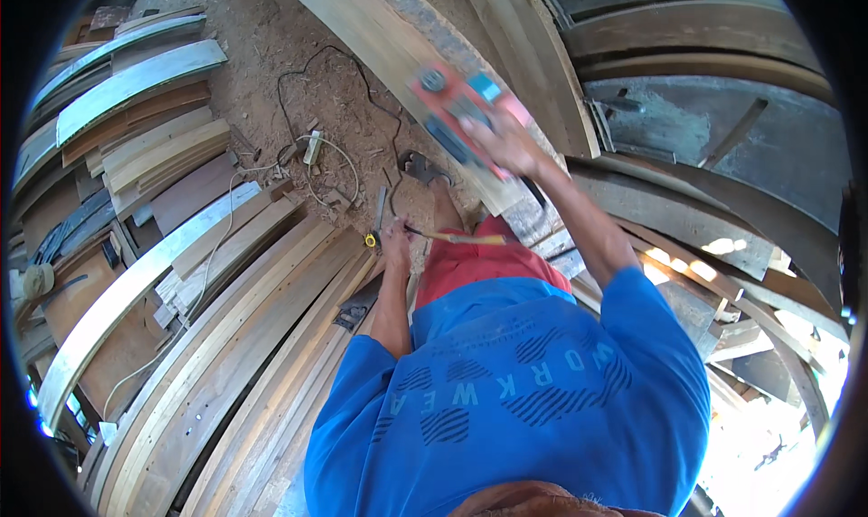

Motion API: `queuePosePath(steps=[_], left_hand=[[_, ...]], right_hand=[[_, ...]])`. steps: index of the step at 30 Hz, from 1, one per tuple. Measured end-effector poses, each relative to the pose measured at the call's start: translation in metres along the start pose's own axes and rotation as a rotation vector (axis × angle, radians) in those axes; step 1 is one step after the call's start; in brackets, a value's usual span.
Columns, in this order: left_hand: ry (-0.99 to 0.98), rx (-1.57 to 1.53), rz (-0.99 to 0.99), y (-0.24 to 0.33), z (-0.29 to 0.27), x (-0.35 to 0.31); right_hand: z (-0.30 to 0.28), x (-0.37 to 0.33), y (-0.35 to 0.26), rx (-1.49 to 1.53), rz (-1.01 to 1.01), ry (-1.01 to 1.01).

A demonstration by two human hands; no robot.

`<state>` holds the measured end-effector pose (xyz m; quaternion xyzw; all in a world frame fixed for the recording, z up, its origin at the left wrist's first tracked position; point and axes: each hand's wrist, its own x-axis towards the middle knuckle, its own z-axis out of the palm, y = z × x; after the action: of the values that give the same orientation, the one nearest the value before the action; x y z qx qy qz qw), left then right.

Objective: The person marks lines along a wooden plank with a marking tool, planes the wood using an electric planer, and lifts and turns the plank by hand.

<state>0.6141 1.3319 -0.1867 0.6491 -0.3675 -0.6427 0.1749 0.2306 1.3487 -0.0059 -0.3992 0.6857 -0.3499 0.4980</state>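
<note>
A red and dark electric planer (443,117), blurred by motion, rests on a long pale wooden board (375,37). My right hand (503,142) is closed on top of it, the arm stretched forward. Lower and to the left, my left hand (395,239) is closed, and a dark cord (392,191) runs into it from the ground. A thin yellowish strip (479,240) extends to the right from that hand, in front of my red shorts; its kind is unclear. Close to the left hand are a yellow and black tape measure (370,240) and a narrow grey metal strip (380,208).
Stacked planks (244,336) fill the left side. A white power strip (314,147) and looping cables lie on the shavings-covered ground (244,56). Large boards (705,119) stand along the right. My sandalled foot (423,169) is beside the board.
</note>
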Motion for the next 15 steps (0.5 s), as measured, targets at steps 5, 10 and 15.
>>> queuePosePath(steps=[5,10,15], left_hand=[[-0.070,0.026,-0.120,-0.005,0.037,-0.016],[-0.203,-0.106,-0.223,0.033,0.074,-0.025],[-0.210,-0.341,-0.162,0.056,0.068,0.027]], right_hand=[[0.019,-0.130,0.056,0.037,0.012,0.164],[0.021,-0.157,0.059,0.111,0.172,0.151],[0.019,-0.059,0.021,0.074,0.160,0.212]])
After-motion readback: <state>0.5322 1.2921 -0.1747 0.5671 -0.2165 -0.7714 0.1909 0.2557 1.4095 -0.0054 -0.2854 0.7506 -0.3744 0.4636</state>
